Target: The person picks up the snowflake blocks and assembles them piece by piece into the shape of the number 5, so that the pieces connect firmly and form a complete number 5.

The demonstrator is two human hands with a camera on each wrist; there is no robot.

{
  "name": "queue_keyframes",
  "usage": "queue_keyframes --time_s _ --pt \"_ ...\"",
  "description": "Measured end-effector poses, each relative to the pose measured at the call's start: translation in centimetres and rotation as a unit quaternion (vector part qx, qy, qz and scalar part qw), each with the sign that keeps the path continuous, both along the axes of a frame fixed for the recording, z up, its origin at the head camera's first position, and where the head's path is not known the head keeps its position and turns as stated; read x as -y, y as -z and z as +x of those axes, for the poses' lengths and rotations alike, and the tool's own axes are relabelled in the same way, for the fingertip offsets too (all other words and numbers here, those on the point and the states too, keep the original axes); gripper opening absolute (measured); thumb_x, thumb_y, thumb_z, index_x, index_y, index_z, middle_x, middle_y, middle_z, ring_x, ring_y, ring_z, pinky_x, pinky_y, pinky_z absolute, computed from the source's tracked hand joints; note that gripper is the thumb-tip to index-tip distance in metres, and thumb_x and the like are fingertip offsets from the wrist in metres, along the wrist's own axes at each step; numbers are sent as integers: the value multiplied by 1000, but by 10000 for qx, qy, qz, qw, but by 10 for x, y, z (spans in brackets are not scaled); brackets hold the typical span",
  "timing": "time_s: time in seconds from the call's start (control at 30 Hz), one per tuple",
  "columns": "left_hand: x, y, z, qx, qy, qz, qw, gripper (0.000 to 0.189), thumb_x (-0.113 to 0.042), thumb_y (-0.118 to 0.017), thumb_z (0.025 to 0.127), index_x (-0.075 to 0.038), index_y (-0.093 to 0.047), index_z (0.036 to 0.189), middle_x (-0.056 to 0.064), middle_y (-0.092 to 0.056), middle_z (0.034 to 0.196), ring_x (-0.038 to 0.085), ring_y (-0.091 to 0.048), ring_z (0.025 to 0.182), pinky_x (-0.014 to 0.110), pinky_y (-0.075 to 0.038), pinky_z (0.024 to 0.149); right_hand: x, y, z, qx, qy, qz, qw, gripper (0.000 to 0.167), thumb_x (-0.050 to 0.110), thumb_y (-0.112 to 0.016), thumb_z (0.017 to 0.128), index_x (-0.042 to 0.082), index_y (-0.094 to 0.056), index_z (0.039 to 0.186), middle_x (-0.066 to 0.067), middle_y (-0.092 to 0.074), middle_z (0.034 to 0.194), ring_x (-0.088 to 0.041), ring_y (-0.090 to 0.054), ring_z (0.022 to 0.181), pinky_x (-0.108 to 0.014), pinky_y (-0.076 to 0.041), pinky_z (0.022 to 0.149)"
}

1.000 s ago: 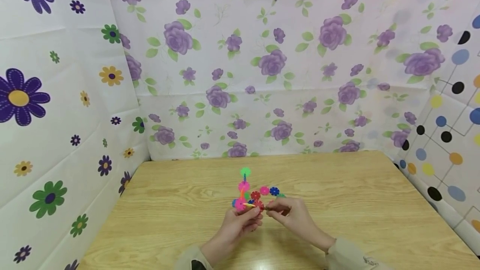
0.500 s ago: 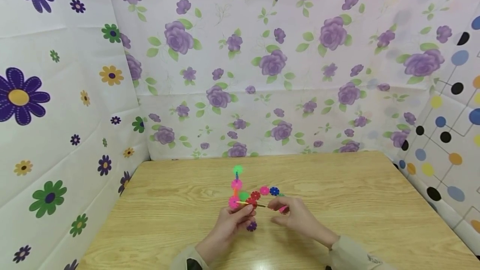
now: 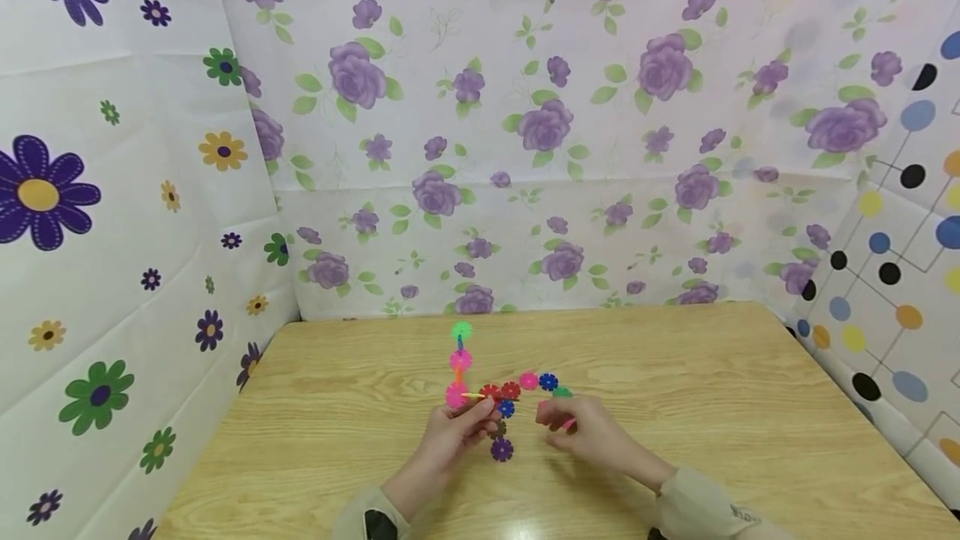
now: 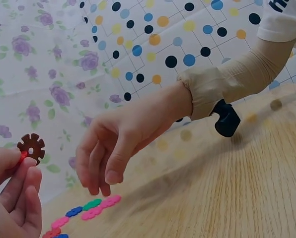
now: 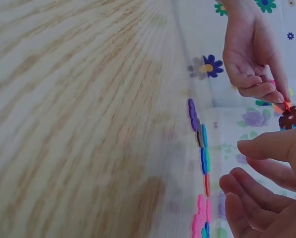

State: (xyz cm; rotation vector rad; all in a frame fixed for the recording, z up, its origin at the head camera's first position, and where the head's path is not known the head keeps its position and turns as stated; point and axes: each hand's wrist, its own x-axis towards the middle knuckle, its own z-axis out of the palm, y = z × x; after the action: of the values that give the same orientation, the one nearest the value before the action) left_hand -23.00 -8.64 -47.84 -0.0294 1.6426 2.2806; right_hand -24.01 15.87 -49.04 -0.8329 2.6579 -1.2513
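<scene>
My left hand (image 3: 455, 432) pinches a red snowflake disc (image 3: 489, 392) in a chain of slotted plastic discs raised over the table. From it the chain runs through a thin yellow disc (image 3: 472, 395) to a pink disc (image 3: 455, 394), then up to a green disc (image 3: 462, 329). A brown disc (image 4: 38, 147) sticks out from the red one, seen in the left wrist view. My right hand (image 3: 592, 430) hovers apart from the chain, its fingers loosely bent around nothing, as the right wrist view shows. Pink discs (image 4: 92, 213) lie on the table below it.
Several discs lie joined flat on the wooden table (image 3: 337, 407), among them a pink disc (image 3: 529, 381), a dark blue disc (image 3: 548, 382) and a purple disc (image 3: 502, 450). Patterned cloths (image 3: 495, 107) hang behind and at both sides.
My right hand has let go of the brown disc and moved slightly right. My left hand has carried the chain left and a little away, uncovering the purple and blue discs on the table.
</scene>
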Motion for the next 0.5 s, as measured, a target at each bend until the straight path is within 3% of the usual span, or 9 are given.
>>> queue_keyframes --time_s 0.23,0.5 --pt "6 0 -2 -35 -96 -32 9999 6 -20 -69 91 -17 -73 88 -5 -74 80 4 -67 72 18 -54 72 6 4 -5 163 -264 201 9993 19 5 -71 83 5 -69 102 -6 -69 97 -4 -61 82 -18 -53 72" --pt "8 3 -3 -11 -217 -124 9997 8 -20 -69 90 -14 -73 93 -5 -74 80 3 -67 73 15 -52 67 22 2 -6 246 -548 343 9976 20 5 -70 84 4 -68 104 -8 -69 95 -4 -62 81 -16 -53 72"
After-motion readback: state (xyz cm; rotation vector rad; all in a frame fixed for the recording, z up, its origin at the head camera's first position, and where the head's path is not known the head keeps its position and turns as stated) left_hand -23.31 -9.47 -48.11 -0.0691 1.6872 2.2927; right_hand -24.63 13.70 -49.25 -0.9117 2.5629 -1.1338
